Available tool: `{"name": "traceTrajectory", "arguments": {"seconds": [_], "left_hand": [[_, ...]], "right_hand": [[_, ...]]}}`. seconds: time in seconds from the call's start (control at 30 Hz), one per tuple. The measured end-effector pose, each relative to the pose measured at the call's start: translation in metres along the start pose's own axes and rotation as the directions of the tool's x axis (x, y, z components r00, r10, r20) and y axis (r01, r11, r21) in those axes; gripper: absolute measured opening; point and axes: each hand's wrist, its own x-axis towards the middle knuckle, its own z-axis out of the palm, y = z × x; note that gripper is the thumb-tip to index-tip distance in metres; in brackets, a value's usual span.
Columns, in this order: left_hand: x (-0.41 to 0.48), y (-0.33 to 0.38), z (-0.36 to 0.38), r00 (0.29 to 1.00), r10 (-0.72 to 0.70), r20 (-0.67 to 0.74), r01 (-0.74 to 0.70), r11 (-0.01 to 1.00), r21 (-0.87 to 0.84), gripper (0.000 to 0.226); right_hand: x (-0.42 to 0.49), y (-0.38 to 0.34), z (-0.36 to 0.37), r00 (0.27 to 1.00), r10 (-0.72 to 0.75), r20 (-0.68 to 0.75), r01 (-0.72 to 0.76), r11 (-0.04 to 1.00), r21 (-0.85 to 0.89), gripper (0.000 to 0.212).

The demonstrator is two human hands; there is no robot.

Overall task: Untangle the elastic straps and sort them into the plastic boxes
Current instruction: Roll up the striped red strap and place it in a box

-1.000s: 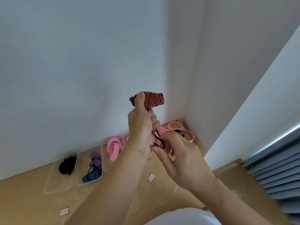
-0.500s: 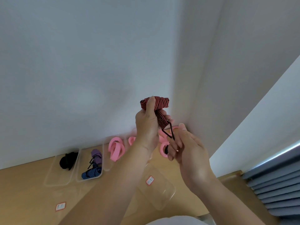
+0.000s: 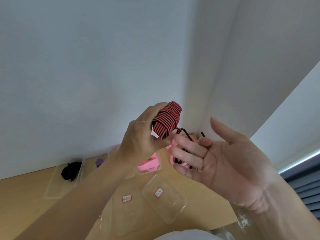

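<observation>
My left hand [image 3: 142,137] grips a wound bundle of red-and-black striped strap [image 3: 166,119], held up in front of the wall corner. A thin black cord [image 3: 187,135] trails from the bundle and passes behind the fingers of my right hand [image 3: 225,158]. That hand is spread palm up with its fingers stretched toward the bundle. On the table stand clear boxes: one with a black strap [image 3: 70,170], one with a purple strap [image 3: 99,161], one with pink straps [image 3: 149,165]. More pink straps [image 3: 172,159] tangled with dark cord lie behind my right fingers.
Two clear labelled boxes [image 3: 163,196] [image 3: 127,205] lie on the wooden table [image 3: 22,205] below my hands. White walls meet in a corner behind. Blue blinds [image 3: 308,184] are at the right edge.
My right hand has let go of the black cord it pinched and spread out, palm toward me. My left hand has turned the striped bundle and the view has tilted.
</observation>
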Motion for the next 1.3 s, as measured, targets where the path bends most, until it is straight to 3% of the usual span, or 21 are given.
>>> {"name": "traceTrajectory", "arguments": {"seconds": [0.17, 0.3, 0.4, 0.7, 0.8, 0.9, 1.0, 1.1, 1.17, 1.23, 1.3], "left_hand": [[0.013, -0.005, -0.014, 0.946, 0.297, 0.132, -0.316, 0.935, 0.159, 0.067], [0.012, -0.009, -0.014, 0.904, 0.402, 0.147, -0.427, 0.871, 0.243, 0.064], [0.009, -0.01, -0.011, 0.893, 0.425, 0.146, -0.449, 0.86, 0.242, 0.058], [0.017, -0.008, -0.013, 0.878, 0.441, 0.187, -0.475, 0.853, 0.216, 0.038], [0.021, 0.0, -0.015, 0.92, 0.29, 0.264, -0.343, 0.921, 0.184, 0.049], [0.019, 0.014, -0.015, 0.917, -0.001, 0.399, 0.01, 1.0, -0.022, 0.07], [0.013, 0.032, -0.01, 0.809, -0.241, 0.536, 0.436, 0.858, -0.271, 0.078], [0.022, 0.036, -0.002, 0.721, -0.472, 0.507, 0.661, 0.688, -0.299, 0.079], [0.032, 0.031, 0.001, 0.657, -0.515, 0.551, 0.736, 0.595, -0.322, 0.073], [0.04, 0.03, 0.004, 0.654, -0.467, 0.596, 0.737, 0.572, -0.361, 0.049], [0.044, 0.033, 0.01, 0.672, -0.482, 0.562, 0.732, 0.546, -0.406, 0.027]], "right_hand": [[0.004, -0.005, 0.011, 0.999, -0.015, -0.038, 0.011, 0.995, -0.099, 0.042], [0.01, 0.006, 0.013, 0.985, -0.046, -0.167, 0.012, 0.98, -0.198, 0.04], [0.015, 0.012, 0.011, 0.95, -0.162, -0.267, 0.084, 0.955, -0.284, 0.047], [0.047, 0.01, 0.007, 0.957, -0.287, 0.036, 0.289, 0.955, -0.07, 0.063], [0.051, 0.004, 0.007, 0.94, -0.341, 0.028, 0.342, 0.938, -0.061, 0.06], [0.056, -0.002, 0.005, 0.907, -0.42, -0.028, 0.416, 0.905, -0.086, 0.056], [0.059, -0.003, -0.004, 0.837, -0.541, -0.082, 0.517, 0.831, -0.207, 0.037], [0.061, 0.005, -0.009, 0.763, -0.646, -0.013, 0.588, 0.703, -0.4, 0.016], [0.061, 0.008, -0.009, 0.733, -0.681, -0.001, 0.596, 0.642, -0.483, 0.021], [0.062, 0.006, -0.011, 0.709, -0.705, -0.012, 0.579, 0.592, -0.561, 0.031], [0.062, 0.005, -0.012, 0.678, -0.735, 0.015, 0.551, 0.495, -0.671, 0.023]]}}
